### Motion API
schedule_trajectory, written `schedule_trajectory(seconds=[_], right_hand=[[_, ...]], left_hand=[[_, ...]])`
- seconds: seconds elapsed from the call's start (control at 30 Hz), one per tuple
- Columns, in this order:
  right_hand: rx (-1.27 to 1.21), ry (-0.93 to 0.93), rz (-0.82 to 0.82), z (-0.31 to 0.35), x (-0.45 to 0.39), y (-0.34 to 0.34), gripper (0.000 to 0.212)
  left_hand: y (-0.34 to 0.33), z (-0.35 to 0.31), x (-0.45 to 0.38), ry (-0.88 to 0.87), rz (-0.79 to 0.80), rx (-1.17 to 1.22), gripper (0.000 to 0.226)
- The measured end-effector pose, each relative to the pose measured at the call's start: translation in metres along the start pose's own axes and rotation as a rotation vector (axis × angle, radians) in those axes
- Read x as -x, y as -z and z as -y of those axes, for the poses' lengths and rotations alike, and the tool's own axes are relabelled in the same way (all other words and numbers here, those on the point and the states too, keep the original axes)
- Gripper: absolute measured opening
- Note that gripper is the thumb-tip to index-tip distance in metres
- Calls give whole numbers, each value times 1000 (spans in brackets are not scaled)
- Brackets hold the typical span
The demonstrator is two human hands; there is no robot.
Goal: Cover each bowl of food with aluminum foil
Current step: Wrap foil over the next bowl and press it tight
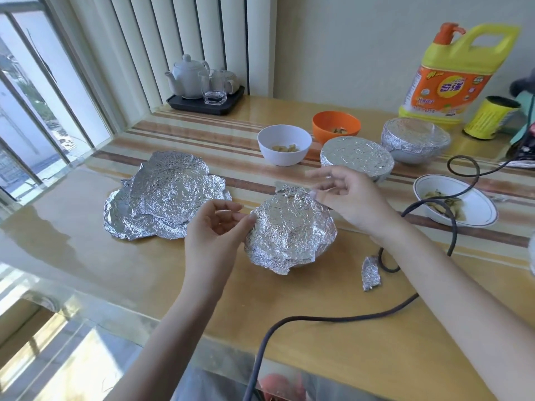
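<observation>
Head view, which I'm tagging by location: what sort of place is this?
Probably a home kitchen or dining corner by a window: a tea set on a tray, a dish soap jug, and bowls of food, such as the white bowl, on a wooden table.

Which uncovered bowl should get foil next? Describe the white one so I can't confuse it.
Start at the yellow detergent jug by the back wall, then look left past the orange bowl. The white bowl stands just in front: deep, plain, uncovered, unlike the shallow rimmed dish.
</observation>
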State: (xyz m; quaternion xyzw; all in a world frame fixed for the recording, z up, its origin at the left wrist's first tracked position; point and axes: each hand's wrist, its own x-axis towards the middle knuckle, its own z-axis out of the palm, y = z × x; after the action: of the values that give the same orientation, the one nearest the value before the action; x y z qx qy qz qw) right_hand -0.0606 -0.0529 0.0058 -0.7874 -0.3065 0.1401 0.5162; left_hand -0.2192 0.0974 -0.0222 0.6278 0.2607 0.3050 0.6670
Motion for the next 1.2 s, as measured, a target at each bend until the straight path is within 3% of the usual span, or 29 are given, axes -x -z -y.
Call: schedule_trajectory(seconds=[0.1, 0.23, 0.43, 0.5, 0.63, 0.77, 0.97, 1.2], right_hand=[[-51, 15, -64, -3, 6, -4, 26], [-84, 21, -148, -9, 9, -10, 25], [-41, 88, -207, -9, 12, -15, 30], [-29, 103, -227, -11, 13, -16, 32], [-31, 100, -236, -12, 14, -19, 26], [-32, 95, -227, -10, 16, -19, 20], [-79, 77, -263, -12, 15, -17, 24], [-161, 21, -303, -14, 22, -18, 23]], left_hand=[[-1, -1, 0, -78, -42, -176, 16], [-3, -6, 16, -484, -43, -589, 16], [-16, -2, 22, -515, 221, -761, 49], [-16, 1, 24, -528, 258, -781, 47], [-16, 9, 29, -715, 301, -815, 33], [-21, 19, 28, -765, 362, -635, 21], [-25, 27, 31, -832, 286, -519, 14], [-26, 33, 33, -978, 223, -556, 8]])
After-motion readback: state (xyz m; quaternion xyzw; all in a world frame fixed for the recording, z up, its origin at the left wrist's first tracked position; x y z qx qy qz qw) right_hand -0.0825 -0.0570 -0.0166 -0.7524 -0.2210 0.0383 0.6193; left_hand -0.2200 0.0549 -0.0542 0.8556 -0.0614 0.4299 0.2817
